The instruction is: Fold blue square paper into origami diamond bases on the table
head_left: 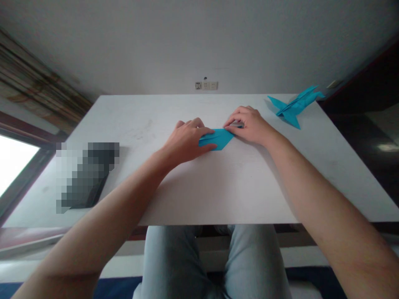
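A piece of folded blue paper (220, 138) lies on the white table between my two hands. My left hand (190, 140) holds its left part, with the thumb at the near edge and the index finger across the top; the paper's left end is hidden under the palm. At the right end, my right hand (247, 125) pinches the pointed tip between thumb and fingers. Creases run lengthwise along the paper near the left fingers.
A folded blue paper bird-like figure (294, 107) rests at the table's far right corner. On the left of the white table (199, 191) lies a dark object, blurred by pixels (89, 176). Wall sockets (206, 85) sit just above the back edge. A patterned curtain (40, 79) hangs at left.
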Action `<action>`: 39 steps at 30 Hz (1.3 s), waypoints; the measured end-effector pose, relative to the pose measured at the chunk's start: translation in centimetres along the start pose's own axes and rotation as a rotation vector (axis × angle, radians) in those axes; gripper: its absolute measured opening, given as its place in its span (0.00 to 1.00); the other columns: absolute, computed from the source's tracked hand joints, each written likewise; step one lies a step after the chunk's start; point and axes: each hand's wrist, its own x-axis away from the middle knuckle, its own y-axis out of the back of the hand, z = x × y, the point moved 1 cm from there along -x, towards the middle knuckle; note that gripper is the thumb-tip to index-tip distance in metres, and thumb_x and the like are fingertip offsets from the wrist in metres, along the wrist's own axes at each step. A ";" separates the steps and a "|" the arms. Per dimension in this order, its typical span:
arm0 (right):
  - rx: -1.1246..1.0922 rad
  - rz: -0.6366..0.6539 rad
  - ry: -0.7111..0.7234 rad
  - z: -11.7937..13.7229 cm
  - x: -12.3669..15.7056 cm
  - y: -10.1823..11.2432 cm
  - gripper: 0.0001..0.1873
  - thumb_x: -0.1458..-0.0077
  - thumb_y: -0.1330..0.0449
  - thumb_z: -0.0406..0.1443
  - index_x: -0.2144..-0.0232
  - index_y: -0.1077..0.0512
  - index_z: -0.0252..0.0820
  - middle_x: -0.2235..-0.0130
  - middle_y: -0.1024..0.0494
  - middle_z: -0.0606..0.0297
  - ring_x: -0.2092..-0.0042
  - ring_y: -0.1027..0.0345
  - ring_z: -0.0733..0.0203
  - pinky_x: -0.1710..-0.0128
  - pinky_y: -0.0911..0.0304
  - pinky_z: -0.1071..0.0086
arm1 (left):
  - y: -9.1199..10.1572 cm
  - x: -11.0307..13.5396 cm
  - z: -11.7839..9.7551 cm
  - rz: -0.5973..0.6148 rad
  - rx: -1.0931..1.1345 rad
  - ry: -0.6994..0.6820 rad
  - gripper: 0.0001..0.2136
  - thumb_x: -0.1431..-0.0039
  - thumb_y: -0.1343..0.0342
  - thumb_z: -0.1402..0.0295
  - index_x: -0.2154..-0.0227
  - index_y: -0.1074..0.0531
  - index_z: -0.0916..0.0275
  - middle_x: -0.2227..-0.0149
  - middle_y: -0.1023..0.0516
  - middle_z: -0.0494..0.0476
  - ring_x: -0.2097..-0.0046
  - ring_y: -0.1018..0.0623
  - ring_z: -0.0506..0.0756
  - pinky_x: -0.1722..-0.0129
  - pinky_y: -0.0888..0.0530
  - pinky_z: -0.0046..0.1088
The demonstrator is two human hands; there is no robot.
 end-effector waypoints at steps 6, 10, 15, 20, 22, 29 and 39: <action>-0.095 0.036 -0.171 -0.9 0.3 0.8 0.15 0.33 0.26 0.50 0.60 0.14 0.46 0.61 0.13 0.59 0.60 0.23 0.49 0.53 0.30 0.55 | -0.2 -0.1 0.4 0.036 0.083 -0.084 0.20 0.23 0.36 0.57 0.33 0.17 0.51 0.33 0.22 0.69 0.33 0.22 0.72 0.31 0.27 0.56; -0.114 0.027 -0.212 -1.4 0.3 1.3 0.24 0.32 0.27 0.58 0.67 0.19 0.48 0.67 0.16 0.61 0.63 0.27 0.51 0.58 0.33 0.57 | -0.8 0.0 0.7 0.031 0.095 -0.091 0.21 0.23 0.38 0.58 0.33 0.20 0.53 0.32 0.24 0.70 0.32 0.24 0.72 0.30 0.26 0.59; -0.207 0.096 -0.248 -1.5 0.1 1.3 0.28 0.34 0.26 0.62 0.69 0.21 0.48 0.71 0.21 0.64 0.67 0.33 0.54 0.62 0.38 0.59 | -0.8 0.0 0.6 0.001 0.137 -0.081 0.19 0.28 0.32 0.58 0.39 0.19 0.59 0.36 0.22 0.71 0.36 0.20 0.70 0.31 0.22 0.54; -0.432 0.111 -0.231 -0.6 0.0 0.6 0.26 0.44 0.18 0.58 0.57 0.17 0.50 0.66 0.19 0.65 0.65 0.30 0.54 0.62 0.36 0.59 | -0.3 -0.1 0.2 -0.018 0.204 0.032 0.15 0.32 0.27 0.54 0.53 0.16 0.59 0.42 0.19 0.66 0.58 0.18 0.58 0.49 0.18 0.42; -0.441 0.079 -0.207 -0.1 0.0 0.4 0.25 0.43 0.18 0.56 0.54 0.17 0.50 0.67 0.22 0.68 0.65 0.31 0.54 0.61 0.35 0.59 | -0.1 -0.3 0.1 -0.052 0.262 0.055 0.13 0.30 0.28 0.54 0.59 0.17 0.59 0.49 0.17 0.63 0.62 0.21 0.55 0.53 0.20 0.38; -0.584 0.067 -0.127 2.0 -0.2 -0.3 0.31 0.47 0.16 0.55 0.49 0.20 0.51 0.71 0.30 0.75 0.68 0.37 0.59 0.65 0.39 0.62 | 0.0 -0.8 -0.1 -0.100 0.551 0.147 0.14 0.30 0.29 0.58 0.48 0.19 0.59 0.60 0.14 0.53 0.67 0.25 0.51 0.62 0.28 0.30; -0.753 0.082 -0.178 3.4 -0.2 -0.6 0.32 0.52 0.14 0.60 0.59 0.19 0.48 0.63 0.16 0.64 0.60 0.24 0.53 0.59 0.28 0.59 | 0.6 -0.8 -0.7 -0.054 0.717 0.182 0.12 0.31 0.32 0.56 0.65 0.22 0.59 0.76 0.30 0.46 0.70 0.31 0.51 0.68 0.35 0.28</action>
